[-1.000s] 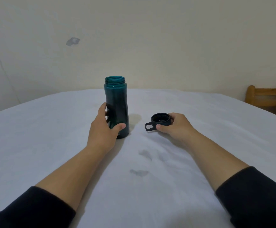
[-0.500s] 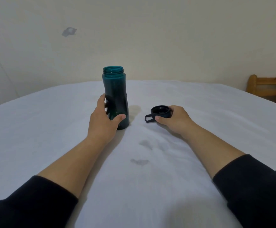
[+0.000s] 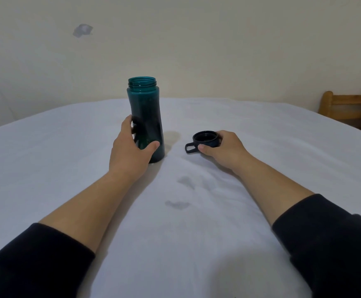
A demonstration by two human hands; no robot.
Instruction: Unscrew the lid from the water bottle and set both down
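A dark teal water bottle (image 3: 146,112) stands upright on the white sheet, its threaded mouth uncovered. My left hand (image 3: 130,151) wraps around its lower part, thumb on the near side and fingers behind. To the right, the dark lid (image 3: 205,139) lies upside down on the sheet, its carry loop pointing left. My right hand (image 3: 224,149) holds the lid's right side, with the thumb against its front rim. Bottle and lid are apart.
The white sheet (image 3: 46,160) covers the whole surface and shows two grey stains (image 3: 184,182) between my forearms. A wooden chair back (image 3: 347,108) stands at the far right, with a pale wall behind.
Both hands keep their holds; the bottle and the lid rest in the same places. Only the camera has tilted slightly, shifting the scene in the frame.
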